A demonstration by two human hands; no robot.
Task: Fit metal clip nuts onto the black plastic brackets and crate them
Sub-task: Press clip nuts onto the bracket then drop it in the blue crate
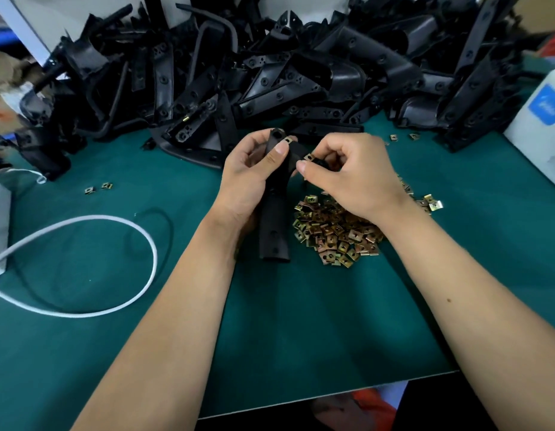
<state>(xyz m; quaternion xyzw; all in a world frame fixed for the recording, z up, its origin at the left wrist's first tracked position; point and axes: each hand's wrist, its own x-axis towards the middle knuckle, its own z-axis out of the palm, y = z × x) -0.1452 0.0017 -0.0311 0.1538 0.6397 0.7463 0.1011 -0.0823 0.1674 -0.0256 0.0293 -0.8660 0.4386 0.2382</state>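
Black plastic bracket (274, 213): long, matte, holed, upright in my left hand (248, 178), whose grip is clenched around it; a brass-toned clip nut (289, 140) sits by that thumb. My right hand (341, 172) pinches a second clip nut (309, 157) against the bracket. Below this grip, loose clip nuts (335, 231) lie heaped on the green table (301, 321); beyond, piled brackets (270, 73).

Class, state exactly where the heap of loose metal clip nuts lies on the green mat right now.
In the head view, the heap of clip nuts lies near the mat's centre, under the right hand and just right of the black bracket that the left hand holds.
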